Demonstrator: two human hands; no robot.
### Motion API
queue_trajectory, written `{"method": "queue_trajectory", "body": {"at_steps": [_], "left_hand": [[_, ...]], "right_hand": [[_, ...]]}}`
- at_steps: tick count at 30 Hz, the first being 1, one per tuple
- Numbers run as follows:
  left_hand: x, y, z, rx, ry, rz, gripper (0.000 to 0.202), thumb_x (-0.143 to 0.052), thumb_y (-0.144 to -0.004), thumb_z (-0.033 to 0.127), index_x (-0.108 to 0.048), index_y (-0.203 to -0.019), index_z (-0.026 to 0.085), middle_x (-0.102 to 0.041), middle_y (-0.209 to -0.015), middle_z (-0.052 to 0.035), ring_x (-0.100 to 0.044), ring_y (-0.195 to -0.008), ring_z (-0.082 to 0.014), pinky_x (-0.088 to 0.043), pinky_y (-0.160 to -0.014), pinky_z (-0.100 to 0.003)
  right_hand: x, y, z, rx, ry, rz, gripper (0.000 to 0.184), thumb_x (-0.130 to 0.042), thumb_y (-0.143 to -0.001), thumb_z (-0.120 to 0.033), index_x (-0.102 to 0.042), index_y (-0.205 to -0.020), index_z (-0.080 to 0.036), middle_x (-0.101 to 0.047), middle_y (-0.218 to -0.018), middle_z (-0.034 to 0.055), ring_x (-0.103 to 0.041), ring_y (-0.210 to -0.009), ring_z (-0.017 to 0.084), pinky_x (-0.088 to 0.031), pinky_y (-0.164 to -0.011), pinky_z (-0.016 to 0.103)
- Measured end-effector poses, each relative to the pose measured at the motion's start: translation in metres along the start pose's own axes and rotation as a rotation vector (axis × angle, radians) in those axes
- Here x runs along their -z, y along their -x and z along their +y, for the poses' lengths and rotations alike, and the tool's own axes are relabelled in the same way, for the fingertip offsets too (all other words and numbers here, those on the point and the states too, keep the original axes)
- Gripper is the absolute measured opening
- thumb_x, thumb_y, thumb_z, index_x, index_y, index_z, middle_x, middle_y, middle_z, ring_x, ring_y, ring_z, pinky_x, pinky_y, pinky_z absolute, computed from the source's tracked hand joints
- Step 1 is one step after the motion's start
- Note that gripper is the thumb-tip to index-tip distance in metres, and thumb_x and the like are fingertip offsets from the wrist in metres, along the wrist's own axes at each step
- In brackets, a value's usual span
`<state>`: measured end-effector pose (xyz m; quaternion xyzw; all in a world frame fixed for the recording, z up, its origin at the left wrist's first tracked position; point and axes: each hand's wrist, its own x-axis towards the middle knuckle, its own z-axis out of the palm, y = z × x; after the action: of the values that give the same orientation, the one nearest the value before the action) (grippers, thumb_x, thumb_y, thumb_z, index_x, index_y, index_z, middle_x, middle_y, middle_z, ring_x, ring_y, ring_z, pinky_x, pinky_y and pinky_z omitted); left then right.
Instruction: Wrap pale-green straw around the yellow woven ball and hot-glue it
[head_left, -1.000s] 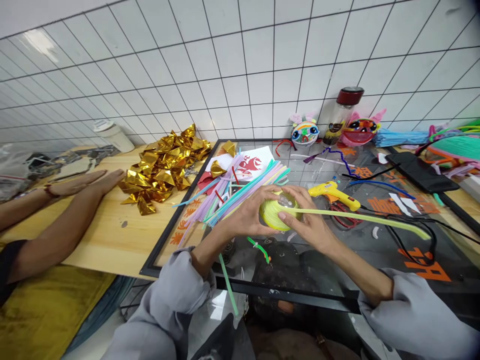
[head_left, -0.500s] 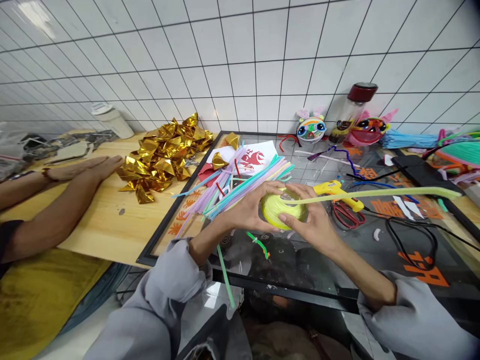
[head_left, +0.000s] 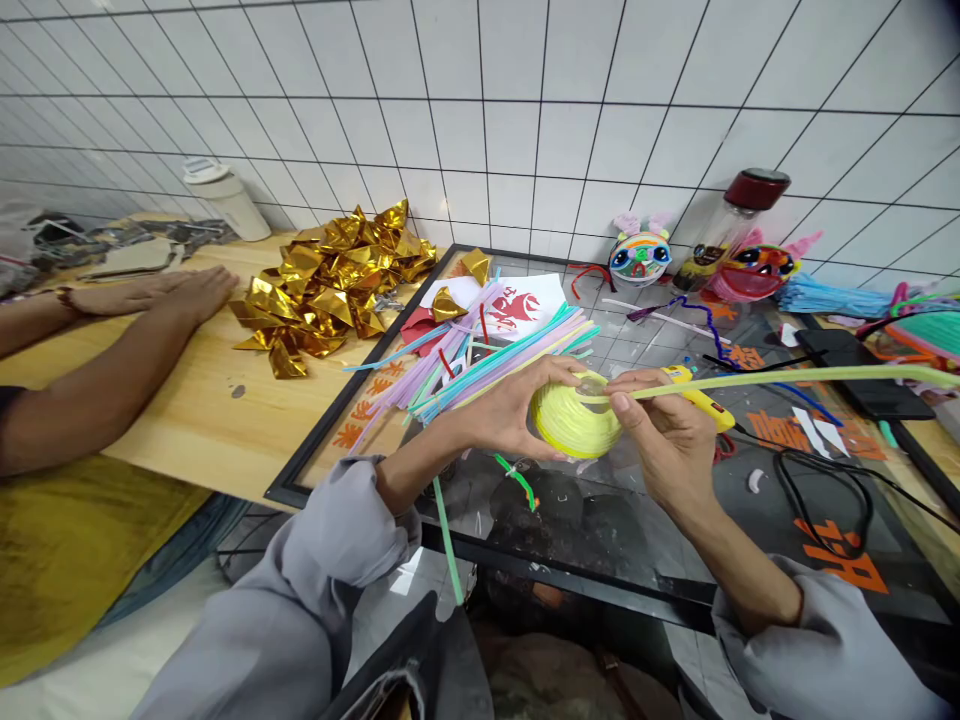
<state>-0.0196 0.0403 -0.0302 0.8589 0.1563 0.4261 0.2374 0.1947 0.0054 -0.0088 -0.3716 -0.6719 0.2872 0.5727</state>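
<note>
My left hand [head_left: 510,415] cups a round form wound with yellow-green pipe cleaner [head_left: 576,428], gripping its left side. My right hand [head_left: 666,432] pinches the loose end of the yellow-green pipe cleaner [head_left: 795,378] at the top of the coil; the free length runs off to the right. Both hands hover over a black-framed glass tabletop [head_left: 622,540]. A yellow hot glue gun [head_left: 705,400] lies just behind my right hand, partly hidden by it.
A heap of pastel pipe cleaners [head_left: 480,365] lies behind my left hand. Gold foil pieces [head_left: 330,280] are piled on the wooden table [head_left: 217,420]. Another person's arms [head_left: 105,370] rest at left. Two small masks [head_left: 639,258], a jar [head_left: 739,215] and cables [head_left: 825,490] sit at right.
My right hand has lifted from the coil's front to its top, drawing the loose pipe cleaner end higher. The view has shifted slightly right.
</note>
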Motion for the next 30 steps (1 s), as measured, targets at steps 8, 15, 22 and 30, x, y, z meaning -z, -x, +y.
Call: {"method": "queue_trajectory", "body": {"at_steps": [8,15,22,30], "left_hand": [[0.001,0.0,0.004,0.038,0.005,-0.009,0.082,-0.091,-0.067,0.037,-0.045,-0.134,0.026,-0.056,-0.14,-0.0168,-0.055,-0.136,-0.0344,-0.045,-0.113,-0.06],[0.001,0.001,0.006,0.052,0.021,-0.018,0.081,-0.09,-0.069,0.036,-0.045,-0.136,0.027,-0.055,-0.142,-0.0161,-0.054,-0.138,-0.0346,-0.044,-0.113,-0.061],[0.002,0.002,0.003,0.035,0.021,-0.018,0.083,-0.091,-0.067,0.035,-0.045,-0.136,0.028,-0.053,-0.141,-0.0163,-0.054,-0.137,-0.034,-0.045,-0.113,-0.058],[0.002,0.004,0.002,0.045,0.012,-0.025,0.086,-0.091,-0.067,0.036,-0.045,-0.138,0.029,-0.052,-0.142,-0.0157,-0.053,-0.138,-0.0339,-0.043,-0.114,-0.058]], "right_hand": [[0.0,-0.002,0.003,-0.122,-0.015,0.001,0.027,-0.069,-0.089,-0.051,-0.069,-0.083,-0.025,-0.069,-0.089,0.0045,-0.064,-0.091,0.023,-0.052,-0.083,0.039],[0.004,-0.004,0.009,-0.117,-0.017,-0.081,0.02,-0.069,-0.09,-0.043,-0.07,-0.084,-0.024,-0.068,-0.095,0.0049,-0.062,-0.095,0.023,-0.048,-0.088,0.04],[0.006,-0.004,0.012,-0.13,-0.029,-0.128,0.025,-0.073,-0.086,-0.047,-0.07,-0.08,-0.024,-0.066,-0.104,0.0062,-0.062,-0.103,0.025,-0.049,-0.093,0.043],[0.006,-0.003,0.009,-0.078,-0.021,-0.152,0.02,-0.071,-0.088,-0.044,-0.069,-0.083,-0.024,-0.064,-0.105,0.0071,-0.061,-0.107,0.026,-0.047,-0.096,0.044]]}}
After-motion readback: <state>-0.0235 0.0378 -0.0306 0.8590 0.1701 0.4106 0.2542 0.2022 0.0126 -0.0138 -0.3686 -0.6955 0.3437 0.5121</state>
